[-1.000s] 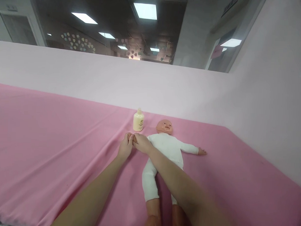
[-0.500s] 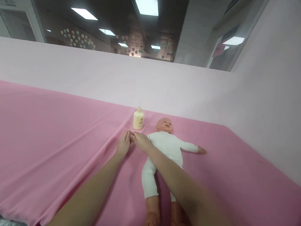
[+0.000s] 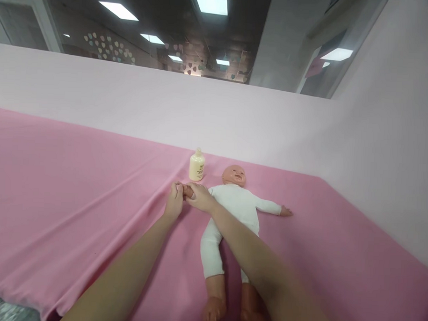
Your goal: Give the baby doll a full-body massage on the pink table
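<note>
A baby doll point(image 3: 235, 205) in a white long-sleeved bodysuit lies on its back, its bare feet toward me. Its arm on my left side stretches out to the doll's hand point(image 3: 188, 191), part of which shows between my two hands. My left hand point(image 3: 175, 199) is closed around the finger end of it. Closer to the doll's body, my right hand point(image 3: 199, 197) wraps round the wrist or lower forearm, hiding most of that sleeve. Just beyond my hands stands a cream-coloured bottle point(image 3: 196, 167) with dark print. My right forearm covers part of the doll's torso and one leg.
A pink cloth point(image 3: 76, 184) with long creases covers the surface. Behind it rises a white wall point(image 3: 132, 101) with a dark reflective window point(image 3: 162, 32) above. Another white wall point(image 3: 390, 152) stands on the right. Grey flooring point(image 3: 8, 309) shows at lower left.
My left hand has shifted slightly left, away from my right hand, so more of the doll's hand shows between them. The camera view has tilted a little.
</note>
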Motion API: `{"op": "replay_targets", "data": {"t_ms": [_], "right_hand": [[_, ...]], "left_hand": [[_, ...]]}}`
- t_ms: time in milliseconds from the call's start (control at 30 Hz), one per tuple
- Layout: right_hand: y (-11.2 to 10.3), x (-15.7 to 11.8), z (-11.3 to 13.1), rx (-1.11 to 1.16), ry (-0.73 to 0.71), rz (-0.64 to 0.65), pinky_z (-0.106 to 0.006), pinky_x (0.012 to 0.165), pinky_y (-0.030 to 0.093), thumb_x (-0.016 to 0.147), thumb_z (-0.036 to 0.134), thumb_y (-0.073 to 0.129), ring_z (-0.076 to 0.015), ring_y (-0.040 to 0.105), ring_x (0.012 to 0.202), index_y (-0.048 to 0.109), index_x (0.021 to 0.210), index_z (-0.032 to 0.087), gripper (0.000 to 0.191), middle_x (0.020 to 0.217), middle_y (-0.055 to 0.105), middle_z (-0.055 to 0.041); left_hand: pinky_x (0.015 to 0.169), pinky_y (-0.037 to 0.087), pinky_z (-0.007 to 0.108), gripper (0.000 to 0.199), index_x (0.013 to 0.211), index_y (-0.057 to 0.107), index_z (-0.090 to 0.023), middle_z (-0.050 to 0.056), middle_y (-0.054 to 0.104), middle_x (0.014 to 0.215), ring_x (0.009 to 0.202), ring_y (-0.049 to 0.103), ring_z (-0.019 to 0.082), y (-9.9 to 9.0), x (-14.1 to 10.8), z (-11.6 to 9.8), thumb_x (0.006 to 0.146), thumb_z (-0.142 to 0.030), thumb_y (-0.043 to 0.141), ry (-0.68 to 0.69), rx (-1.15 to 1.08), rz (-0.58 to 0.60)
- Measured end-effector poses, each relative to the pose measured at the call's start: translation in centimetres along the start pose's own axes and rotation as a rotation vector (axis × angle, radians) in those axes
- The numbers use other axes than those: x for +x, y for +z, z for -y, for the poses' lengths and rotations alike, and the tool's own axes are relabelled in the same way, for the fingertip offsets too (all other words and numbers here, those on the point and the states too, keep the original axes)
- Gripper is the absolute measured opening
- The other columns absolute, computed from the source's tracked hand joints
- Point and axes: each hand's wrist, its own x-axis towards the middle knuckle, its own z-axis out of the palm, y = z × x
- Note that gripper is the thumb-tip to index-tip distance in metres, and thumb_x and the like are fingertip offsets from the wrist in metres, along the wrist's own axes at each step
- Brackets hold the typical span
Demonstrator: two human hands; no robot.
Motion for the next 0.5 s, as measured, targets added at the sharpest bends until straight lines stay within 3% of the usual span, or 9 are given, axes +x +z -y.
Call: {"op": "replay_targets", "data": {"t_ms": [200,400,500], "right_hand": [[-0.4,-0.2,0.3,-0.076,0.121,0.092,-0.027,0.066,0.039,0.086,0.047,0.067,-0.0197,0.065,0.077,0.063,0.102,0.024,0.028,0.087,0.072,-0.0001],[-0.7,-0.2,0.9,-0.29,0.12,0.101,-0.03,0.075,0.043,0.096,0.048,0.053,-0.0244,0.069,0.089,0.063,0.121,0.023,0.037,0.097,0.076,-0.0069],[-0.8,-0.3,0.9,-0.3,0.116,0.105,-0.031,0.076,0.043,0.101,0.051,0.044,-0.0241,0.07,0.09,0.065,0.12,0.022,0.041,0.098,0.076,-0.0075]], "left_hand": [[0.074,0.049,0.032,0.037,0.127,0.055,-0.027,0.002,0.069,0.087,0.08,0.064,0.021,-0.4,-0.4,-0.9,0.1,-0.043,0.036,0.03,0.141,0.079],[0.079,0.05,0.031,0.036,0.112,0.06,-0.025,0.003,0.07,0.095,0.087,0.065,0.02,-0.1,-0.6,-1.5,0.099,-0.051,0.039,0.081,0.09,0.14],[0.077,0.05,0.032,0.041,0.108,0.062,-0.023,0.004,0.069,0.091,0.084,0.064,0.02,0.0,-0.5,-1.4,0.099,-0.055,0.038,0.069,0.027,0.138]]}}
